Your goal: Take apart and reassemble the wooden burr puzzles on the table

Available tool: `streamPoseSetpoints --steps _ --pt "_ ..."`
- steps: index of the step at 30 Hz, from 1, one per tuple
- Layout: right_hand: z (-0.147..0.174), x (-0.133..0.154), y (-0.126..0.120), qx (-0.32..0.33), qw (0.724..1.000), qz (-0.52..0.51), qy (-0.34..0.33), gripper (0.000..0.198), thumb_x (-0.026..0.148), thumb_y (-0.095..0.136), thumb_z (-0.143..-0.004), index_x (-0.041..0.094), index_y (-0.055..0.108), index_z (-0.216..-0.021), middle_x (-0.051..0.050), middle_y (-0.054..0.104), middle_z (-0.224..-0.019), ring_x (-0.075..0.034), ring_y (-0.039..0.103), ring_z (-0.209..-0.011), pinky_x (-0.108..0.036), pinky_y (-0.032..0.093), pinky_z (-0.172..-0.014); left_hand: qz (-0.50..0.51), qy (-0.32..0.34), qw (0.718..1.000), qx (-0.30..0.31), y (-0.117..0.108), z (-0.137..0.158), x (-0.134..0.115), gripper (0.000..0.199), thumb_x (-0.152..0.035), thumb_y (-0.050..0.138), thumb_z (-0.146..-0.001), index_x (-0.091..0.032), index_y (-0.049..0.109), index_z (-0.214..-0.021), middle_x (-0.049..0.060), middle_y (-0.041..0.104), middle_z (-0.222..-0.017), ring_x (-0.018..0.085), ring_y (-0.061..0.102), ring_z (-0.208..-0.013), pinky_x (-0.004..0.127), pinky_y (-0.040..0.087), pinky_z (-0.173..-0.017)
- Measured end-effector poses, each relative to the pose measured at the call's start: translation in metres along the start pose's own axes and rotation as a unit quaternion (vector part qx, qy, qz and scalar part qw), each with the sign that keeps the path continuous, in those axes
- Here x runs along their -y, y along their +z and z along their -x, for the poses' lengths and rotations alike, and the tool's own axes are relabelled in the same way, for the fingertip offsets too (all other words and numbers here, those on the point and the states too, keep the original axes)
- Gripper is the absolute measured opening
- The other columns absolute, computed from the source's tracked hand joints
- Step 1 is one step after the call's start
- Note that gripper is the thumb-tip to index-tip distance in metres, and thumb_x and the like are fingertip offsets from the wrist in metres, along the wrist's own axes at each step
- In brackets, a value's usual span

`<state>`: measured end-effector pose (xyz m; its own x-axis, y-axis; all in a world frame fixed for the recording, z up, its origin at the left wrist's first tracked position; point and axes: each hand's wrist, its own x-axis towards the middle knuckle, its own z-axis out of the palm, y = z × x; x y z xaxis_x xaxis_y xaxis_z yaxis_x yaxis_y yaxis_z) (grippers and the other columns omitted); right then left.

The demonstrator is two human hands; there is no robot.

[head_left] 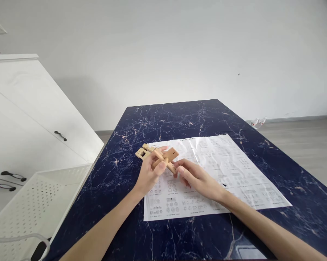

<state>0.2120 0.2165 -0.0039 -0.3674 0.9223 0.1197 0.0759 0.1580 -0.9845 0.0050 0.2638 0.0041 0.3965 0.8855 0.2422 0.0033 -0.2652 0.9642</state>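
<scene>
My left hand [147,175] is closed around a partly joined wooden block puzzle [172,154], with bars crossing one another and a flat piece sticking out to the upper right. A small dark slot or mark shows on that flat piece. My right hand [198,180] has its fingers bent and its thumb and fingertips at the lower right end of the puzzle, gripping there. Just behind my left hand are more light wooden pieces [142,152], notched and lying close together at the sheet's left edge. My fingers hide part of the puzzle.
Beneath both hands lies a creased printed sheet [250,185] with small diagrams. It rests on a dark blue marble-patterned table [163,119]. To the left stand a white cabinet [38,119] and a white perforated surface [24,214]. A clear object [257,122] is beyond the table's right edge.
</scene>
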Motion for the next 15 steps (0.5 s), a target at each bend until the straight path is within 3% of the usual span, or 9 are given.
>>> streamPoseSetpoints --steps 2,5,9,15 --pt "-0.0019 0.0015 0.0022 0.045 0.994 -0.1 0.028 0.041 0.058 0.047 -0.108 0.02 0.058 -0.097 -0.002 0.066 -0.085 -0.01 0.05 -0.056 -0.029 0.042 -0.056 0.04 0.002 0.999 0.028 0.0009 0.0003 0.0002 0.088 -0.079 0.063 -0.087 -0.014 0.055 -0.145 0.018 0.076 -0.119 0.038 0.073 -0.114 0.052 0.054 -0.105" --pt "-0.0033 0.0031 0.0043 0.058 0.97 -0.229 0.057 0.04 0.058 0.058 -0.104 0.02 0.056 -0.09 0.003 0.061 -0.073 -0.008 0.046 -0.049 -0.026 0.037 -0.05 0.056 0.009 0.996 0.074 0.0016 0.0008 0.0 0.091 -0.081 0.066 -0.083 -0.015 0.057 -0.146 0.02 0.071 -0.133 0.041 0.066 -0.128 0.055 0.048 -0.114" --pt "-0.0029 0.0034 0.0027 0.056 0.954 -0.284 0.081 0.041 0.056 0.066 -0.099 0.019 0.057 -0.085 0.005 0.056 -0.066 -0.007 0.041 -0.048 -0.025 0.033 -0.049 0.052 0.019 0.993 0.102 0.0021 0.0003 -0.0014 0.085 -0.076 0.074 -0.081 -0.019 0.062 -0.143 0.019 0.065 -0.144 0.041 0.062 -0.134 0.057 0.046 -0.116" --pt "-0.0036 0.0044 0.0027 0.071 0.928 -0.348 0.115 0.039 0.049 0.076 -0.094 0.02 0.053 -0.082 0.006 0.047 -0.068 -0.007 0.034 -0.051 -0.025 0.027 -0.048 0.05 0.049 0.996 0.056 0.0031 -0.0009 -0.003 0.08 -0.073 0.08 -0.076 -0.016 0.069 -0.13 0.016 0.077 -0.115 0.037 0.073 -0.11 0.056 0.053 -0.107"
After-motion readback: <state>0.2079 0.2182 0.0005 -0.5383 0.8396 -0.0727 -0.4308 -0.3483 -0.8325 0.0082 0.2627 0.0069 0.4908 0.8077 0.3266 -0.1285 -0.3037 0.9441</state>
